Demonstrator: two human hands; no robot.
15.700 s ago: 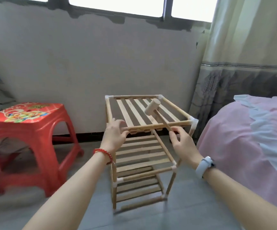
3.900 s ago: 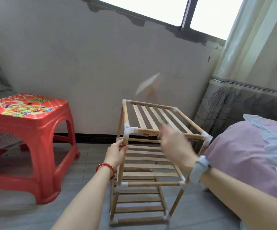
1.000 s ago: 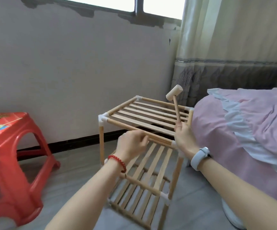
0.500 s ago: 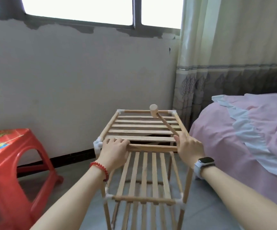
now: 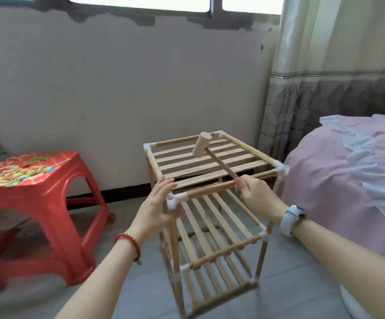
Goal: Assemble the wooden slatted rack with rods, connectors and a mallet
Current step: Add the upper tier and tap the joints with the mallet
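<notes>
- Rack (image 5: 210,171) centre frame, upright on floor
- Left hand (image 5: 157,206) cups near-left white connector (image 5: 175,200)
- Right hand (image 5: 256,195) grips mallet (image 5: 212,155) handle over top slats

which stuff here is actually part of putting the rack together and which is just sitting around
Part of the job:
- wooden rack, standing on the floor
- mallet, held by its handle in the right hand
- white corner connector, with the left hand against it

Just lying about:
- red plastic stool
- pink bed cover
- curtain
</notes>
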